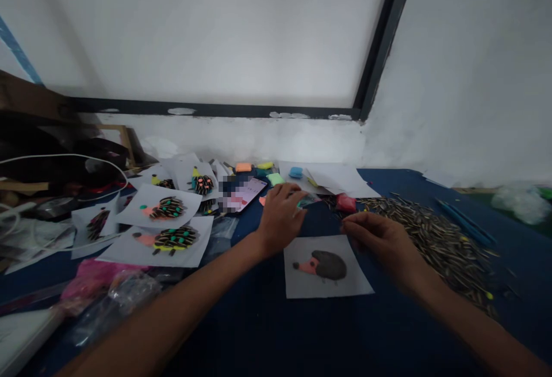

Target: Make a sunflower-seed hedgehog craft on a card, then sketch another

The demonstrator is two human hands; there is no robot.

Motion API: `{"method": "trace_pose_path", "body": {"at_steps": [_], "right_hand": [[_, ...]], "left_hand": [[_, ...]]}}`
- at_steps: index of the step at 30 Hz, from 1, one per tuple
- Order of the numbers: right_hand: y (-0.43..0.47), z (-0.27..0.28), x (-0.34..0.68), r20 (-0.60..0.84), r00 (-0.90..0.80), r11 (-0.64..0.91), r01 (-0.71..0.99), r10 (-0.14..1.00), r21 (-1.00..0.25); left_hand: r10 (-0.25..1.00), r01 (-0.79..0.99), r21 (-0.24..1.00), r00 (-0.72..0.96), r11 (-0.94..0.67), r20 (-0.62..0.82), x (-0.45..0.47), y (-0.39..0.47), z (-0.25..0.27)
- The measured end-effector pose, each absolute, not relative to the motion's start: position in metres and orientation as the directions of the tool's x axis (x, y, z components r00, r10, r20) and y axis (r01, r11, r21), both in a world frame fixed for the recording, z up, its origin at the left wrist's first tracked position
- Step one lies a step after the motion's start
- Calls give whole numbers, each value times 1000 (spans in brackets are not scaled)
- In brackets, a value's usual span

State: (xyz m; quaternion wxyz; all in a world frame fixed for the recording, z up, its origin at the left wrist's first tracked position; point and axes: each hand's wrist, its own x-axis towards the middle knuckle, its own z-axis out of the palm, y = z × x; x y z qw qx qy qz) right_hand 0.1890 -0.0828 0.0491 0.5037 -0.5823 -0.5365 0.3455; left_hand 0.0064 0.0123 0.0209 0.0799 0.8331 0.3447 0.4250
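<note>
A sheet of white paper [297, 285] lies on the table before me, bearing a flat hedgehog [330, 265] with a dark grey body, pink face and dark nose. Beyond its top left edge is my left hand [282, 216], fingers bent and apart, close to a small clear plastic packet [308, 199]. My right hand [383, 242] is at the sheet's top right corner, thumb and fingertips pinched together; whatever is between them is too small to make out. Just past those fingertips sits a red packet [345, 203]. A heap of striped sunflower seeds [431, 239] spreads to the right.
Finished-looking seed hedgehogs on paper [172, 207] overlap at the left, near a phone [245, 195]. Coloured clay packs, one light green [275, 179], one blue [295, 172], line the back by the wall. Blue tweezers [466, 222] lie right; crumpled plastic [133, 291] lies front left.
</note>
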Motion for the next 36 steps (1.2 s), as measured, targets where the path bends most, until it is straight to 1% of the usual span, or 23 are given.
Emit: {"method": "trace_pose_path", "body": {"at_steps": [1, 3, 4, 5, 7, 10, 14, 17, 19, 21, 23, 26, 28, 31, 36], "right_hand": [[-83, 49, 189, 153, 178, 95, 296, 972, -950], [-83, 48, 190, 160, 163, 100, 325, 974, -940], [-83, 48, 190, 151, 157, 93, 326, 976, -941], [-83, 47, 189, 134, 152, 80, 318, 979, -945], [-84, 47, 188, 97, 141, 53, 290, 985, -955], [-85, 47, 184, 69, 121, 36, 258, 990, -965], [-86, 47, 182, 74, 106, 43, 266, 992, -963], [-86, 47, 184, 90, 77, 61, 320, 993, -946], [-86, 47, 186, 115, 56, 86, 372, 992, -924], [-87, 46, 187, 148, 54, 113, 407, 987, -906], [-89, 45, 187, 204, 95, 147, 415, 974, -898], [-93, 43, 184, 330, 126, 242, 451, 935, -859], [-96, 42, 182, 394, 100, 294, 506, 914, -811], [-98, 42, 181, 442, 86, 310, 593, 893, -743], [-97, 42, 186, 506, 7, 381, 648, 862, -659]], "left_hand": [[627, 460, 443, 414, -770, 659, 9, 6, 26], [611, 295, 547, 523, -784, 594, 15, -6, 35], [605, 229, 593, 551, -772, 575, 18, -10, 38], [585, 185, 608, 582, -772, 565, 20, -14, 40], [548, 155, 616, 654, -772, 522, 22, -18, 42], [511, 141, 608, 704, -781, 494, 22, -19, 41], [539, 151, 655, 716, -740, 445, 19, -17, 42], [562, 171, 660, 700, -731, 441, 18, -15, 42], [581, 154, 692, 684, -705, 440, 17, -14, 42], [608, 103, 763, 675, -639, 418, 16, -13, 43], [625, 43, 845, 694, -533, 359, 15, -12, 44], [596, -4, 926, 765, -377, 246, 14, -11, 45], [567, 3, 942, 799, -336, 200, 14, -11, 47], [539, 13, 953, 828, -301, 159, 14, -13, 51], [515, 14, 960, 846, -279, 137, 15, -18, 58]]}}
